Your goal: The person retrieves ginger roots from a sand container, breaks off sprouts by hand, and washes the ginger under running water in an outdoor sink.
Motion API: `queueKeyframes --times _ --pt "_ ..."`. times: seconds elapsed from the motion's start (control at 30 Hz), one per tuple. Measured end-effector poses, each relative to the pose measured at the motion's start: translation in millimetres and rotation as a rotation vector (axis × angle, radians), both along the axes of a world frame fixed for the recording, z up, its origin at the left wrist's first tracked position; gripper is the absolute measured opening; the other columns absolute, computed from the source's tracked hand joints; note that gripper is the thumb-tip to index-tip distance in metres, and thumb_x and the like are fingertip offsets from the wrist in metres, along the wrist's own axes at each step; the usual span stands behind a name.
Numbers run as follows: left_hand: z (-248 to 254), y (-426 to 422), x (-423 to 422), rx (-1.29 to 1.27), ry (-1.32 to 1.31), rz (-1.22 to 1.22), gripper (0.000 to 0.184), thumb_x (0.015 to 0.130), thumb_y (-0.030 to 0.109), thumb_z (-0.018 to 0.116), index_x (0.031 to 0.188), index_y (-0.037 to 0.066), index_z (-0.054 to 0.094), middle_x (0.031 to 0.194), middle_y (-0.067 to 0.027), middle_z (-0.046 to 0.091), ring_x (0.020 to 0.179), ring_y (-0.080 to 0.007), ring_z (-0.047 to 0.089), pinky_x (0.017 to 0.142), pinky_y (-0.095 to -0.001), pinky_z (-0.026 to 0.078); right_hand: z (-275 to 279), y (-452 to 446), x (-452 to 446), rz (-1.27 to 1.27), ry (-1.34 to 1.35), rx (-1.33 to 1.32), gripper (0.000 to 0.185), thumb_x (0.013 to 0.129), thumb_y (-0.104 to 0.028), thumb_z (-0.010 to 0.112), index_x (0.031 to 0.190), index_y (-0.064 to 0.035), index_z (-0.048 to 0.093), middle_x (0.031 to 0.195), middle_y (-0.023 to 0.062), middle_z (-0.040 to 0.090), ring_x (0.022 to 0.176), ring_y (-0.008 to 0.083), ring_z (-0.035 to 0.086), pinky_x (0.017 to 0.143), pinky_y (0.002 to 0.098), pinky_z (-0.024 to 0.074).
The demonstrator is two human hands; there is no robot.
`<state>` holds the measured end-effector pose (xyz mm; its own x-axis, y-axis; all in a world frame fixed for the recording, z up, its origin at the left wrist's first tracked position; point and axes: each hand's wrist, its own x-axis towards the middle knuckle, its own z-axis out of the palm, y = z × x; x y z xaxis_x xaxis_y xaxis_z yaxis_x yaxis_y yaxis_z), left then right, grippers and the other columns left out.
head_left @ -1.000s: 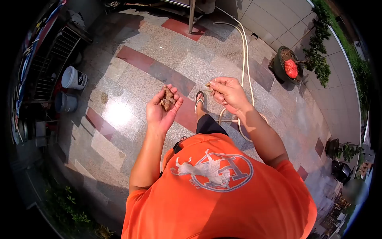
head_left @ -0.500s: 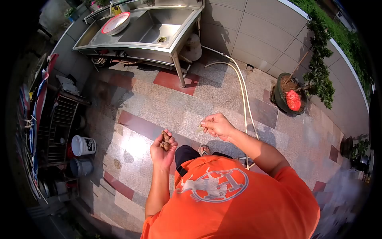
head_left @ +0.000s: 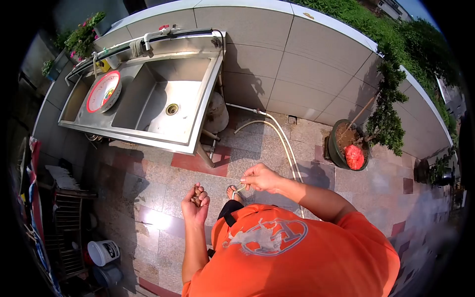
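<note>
My left hand (head_left: 195,209) is closed around a brown, knobbly piece of ginger (head_left: 197,194), whose lumps show between the curled fingers. To its right, at about the same height, my right hand (head_left: 261,178) pinches a thin pale strip (head_left: 241,188) between thumb and fingertips; it is too small to name. The hands are apart from each other, in front of my body. Ahead and to the left stands a stainless steel sink (head_left: 184,74). A white basin with a red rim (head_left: 118,94) sits tilted on its left part.
Behind the sink runs a tiled wall (head_left: 257,29). A pale hose (head_left: 281,129) crosses the floor on the right, near a potted tree (head_left: 341,157) with a red bag in its pot. White bucket (head_left: 103,252) and slatted rack (head_left: 67,222) stand at lower left.
The view has moved nearer the sink, which now shows larger and lower in the picture. One sandalled foot is now forward. Both hands keep their holds.
</note>
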<state>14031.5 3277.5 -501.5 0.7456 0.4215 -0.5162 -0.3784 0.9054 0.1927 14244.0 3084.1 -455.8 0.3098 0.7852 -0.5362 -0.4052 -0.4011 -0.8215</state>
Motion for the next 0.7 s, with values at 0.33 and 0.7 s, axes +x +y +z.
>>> queueKeyframes --times 0.33,0.7 --pt "26 114 166 0.119 0.046 -0.097 0.022 0.103 0.017 0.045 0.112 -0.001 0.056 0.091 -0.0087 0.058 0.064 -0.0141 0.045 0.052 -0.0254 0.035 25 98 171 0.002 -0.02 -0.017 0.015 0.094 -0.01 0.066 0.091 0.0052 0.068 0.069 0.0103 0.065 0.044 0.0058 0.043 0.038 0.024 0.0308" --pt "0 152 275 0.041 0.186 0.227 0.019 0.1 0.014 0.048 0.106 -0.002 0.056 0.084 -0.0097 0.058 0.061 -0.0154 0.046 0.049 -0.0261 0.034 208 320 670 -0.447 -0.284 0.618 0.021 0.098 -0.012 0.062 0.099 0.0082 0.058 0.093 0.0202 0.067 0.05 0.0055 0.034 0.042 0.021 0.0284"
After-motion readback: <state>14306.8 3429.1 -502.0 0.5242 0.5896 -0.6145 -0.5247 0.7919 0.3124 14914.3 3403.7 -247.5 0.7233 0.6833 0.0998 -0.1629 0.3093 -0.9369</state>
